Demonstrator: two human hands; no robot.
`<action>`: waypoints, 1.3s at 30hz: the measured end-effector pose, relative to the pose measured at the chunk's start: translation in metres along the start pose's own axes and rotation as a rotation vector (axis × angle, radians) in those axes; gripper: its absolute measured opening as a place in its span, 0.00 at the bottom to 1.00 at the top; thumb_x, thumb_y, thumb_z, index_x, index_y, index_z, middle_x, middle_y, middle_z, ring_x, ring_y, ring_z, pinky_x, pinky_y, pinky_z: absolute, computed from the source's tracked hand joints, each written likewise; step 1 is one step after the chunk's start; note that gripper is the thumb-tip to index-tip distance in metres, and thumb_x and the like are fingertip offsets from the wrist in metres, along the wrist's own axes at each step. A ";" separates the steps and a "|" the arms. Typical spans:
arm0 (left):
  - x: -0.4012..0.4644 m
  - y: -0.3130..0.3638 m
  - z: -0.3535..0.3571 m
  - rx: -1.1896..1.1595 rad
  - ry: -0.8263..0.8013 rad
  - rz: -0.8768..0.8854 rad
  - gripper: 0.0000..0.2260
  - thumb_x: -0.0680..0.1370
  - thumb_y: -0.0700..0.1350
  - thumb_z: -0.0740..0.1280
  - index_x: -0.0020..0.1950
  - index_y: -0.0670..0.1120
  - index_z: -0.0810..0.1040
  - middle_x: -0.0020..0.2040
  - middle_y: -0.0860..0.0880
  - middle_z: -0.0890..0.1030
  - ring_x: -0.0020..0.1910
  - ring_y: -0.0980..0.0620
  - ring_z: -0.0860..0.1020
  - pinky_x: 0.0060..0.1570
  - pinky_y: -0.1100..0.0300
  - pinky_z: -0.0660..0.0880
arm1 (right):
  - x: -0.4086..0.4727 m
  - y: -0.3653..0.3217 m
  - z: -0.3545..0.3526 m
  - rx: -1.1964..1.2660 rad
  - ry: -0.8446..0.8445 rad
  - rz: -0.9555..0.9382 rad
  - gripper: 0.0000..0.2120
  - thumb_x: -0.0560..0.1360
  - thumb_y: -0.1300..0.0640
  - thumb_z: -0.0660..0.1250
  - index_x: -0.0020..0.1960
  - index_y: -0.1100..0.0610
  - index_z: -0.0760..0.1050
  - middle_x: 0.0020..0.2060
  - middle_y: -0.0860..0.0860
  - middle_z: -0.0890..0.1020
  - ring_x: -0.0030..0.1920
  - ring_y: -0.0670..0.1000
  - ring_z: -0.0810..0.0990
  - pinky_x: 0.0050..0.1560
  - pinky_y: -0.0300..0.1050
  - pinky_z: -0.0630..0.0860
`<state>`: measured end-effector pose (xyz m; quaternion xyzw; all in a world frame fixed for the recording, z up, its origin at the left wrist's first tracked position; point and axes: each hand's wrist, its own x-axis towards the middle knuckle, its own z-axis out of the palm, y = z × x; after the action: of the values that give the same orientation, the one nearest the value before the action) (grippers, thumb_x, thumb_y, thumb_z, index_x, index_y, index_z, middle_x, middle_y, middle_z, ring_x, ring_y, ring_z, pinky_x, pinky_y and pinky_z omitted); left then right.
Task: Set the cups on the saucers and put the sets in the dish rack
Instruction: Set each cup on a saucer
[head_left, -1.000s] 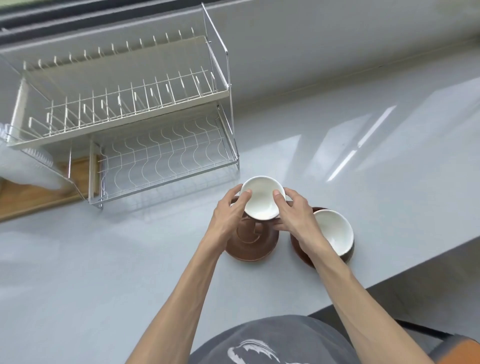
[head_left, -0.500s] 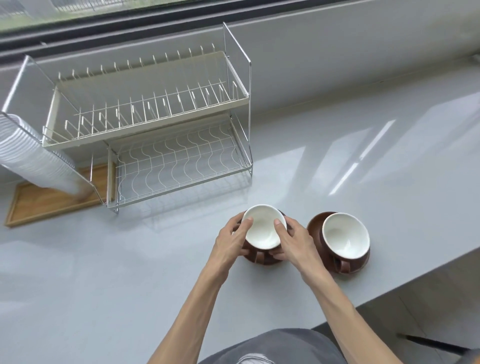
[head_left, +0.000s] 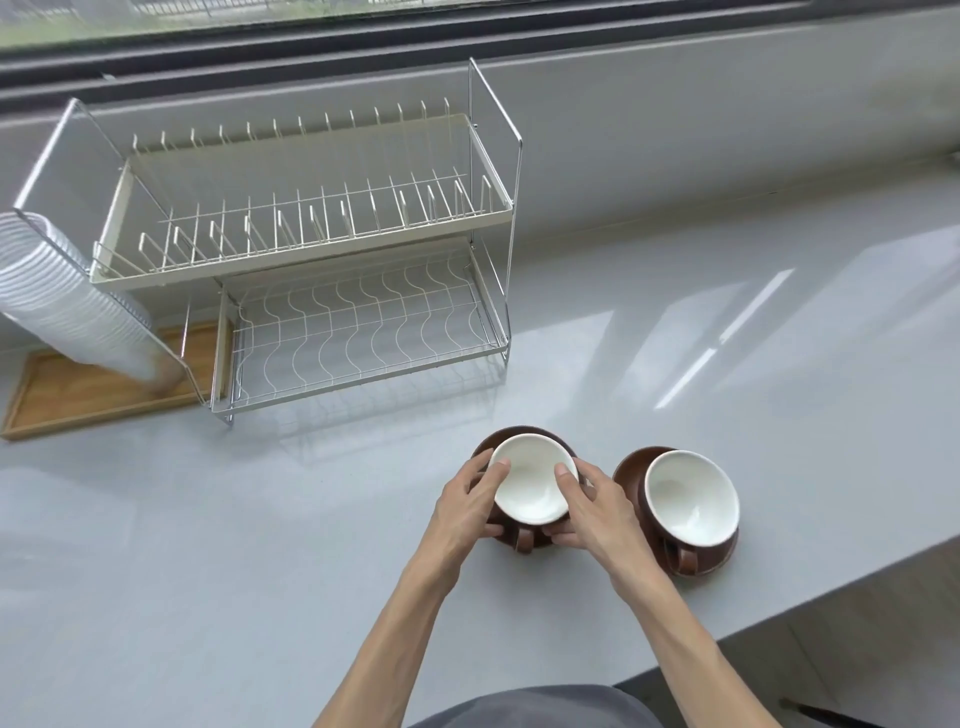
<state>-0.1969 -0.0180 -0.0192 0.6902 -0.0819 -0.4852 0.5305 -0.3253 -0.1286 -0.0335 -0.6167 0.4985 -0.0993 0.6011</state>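
Observation:
Two brown cups with white insides stand on brown saucers near the counter's front. My left hand (head_left: 470, 506) and my right hand (head_left: 597, 512) clasp the left cup (head_left: 532, 483) from both sides, thumbs over its rim; it rests on its saucer (head_left: 511, 435), handle toward me. The right cup (head_left: 691, 499) sits on its own saucer (head_left: 626, 467), untouched. The two-tier wire dish rack (head_left: 311, 270) stands empty at the back left.
A stack of clear plastic cups (head_left: 67, 306) leans on a wooden tray (head_left: 78, 395) left of the rack. A window ledge (head_left: 675, 104) runs behind. The counter edge (head_left: 831, 587) drops off at the right front.
The left cup came down from above its saucer and now sits on it, both hands still around it. The view has shifted so the rack appears fuller in frame.

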 end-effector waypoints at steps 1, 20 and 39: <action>0.000 0.001 0.000 -0.005 0.003 -0.008 0.06 0.79 0.59 0.66 0.55 0.65 0.77 0.58 0.56 0.81 0.57 0.47 0.83 0.51 0.52 0.82 | 0.000 -0.001 0.000 0.005 -0.007 -0.001 0.08 0.75 0.37 0.63 0.51 0.36 0.77 0.48 0.48 0.85 0.41 0.52 0.88 0.41 0.49 0.86; 0.012 -0.007 -0.005 0.143 0.069 0.054 0.14 0.80 0.60 0.62 0.65 0.63 0.74 0.58 0.55 0.80 0.58 0.51 0.81 0.57 0.49 0.80 | 0.003 -0.007 -0.007 -0.321 0.087 -0.117 0.15 0.82 0.44 0.56 0.62 0.45 0.77 0.46 0.49 0.84 0.49 0.57 0.84 0.53 0.57 0.80; 0.029 -0.007 -0.011 0.253 0.093 0.043 0.16 0.79 0.59 0.63 0.66 0.59 0.78 0.66 0.53 0.79 0.67 0.51 0.75 0.67 0.48 0.73 | 0.012 -0.001 -0.001 -0.176 0.081 -0.004 0.14 0.83 0.49 0.57 0.60 0.49 0.79 0.51 0.45 0.83 0.54 0.48 0.79 0.56 0.44 0.71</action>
<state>-0.1758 -0.0261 -0.0423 0.7714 -0.1327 -0.4270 0.4527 -0.3194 -0.1386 -0.0383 -0.6635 0.5280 -0.0814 0.5237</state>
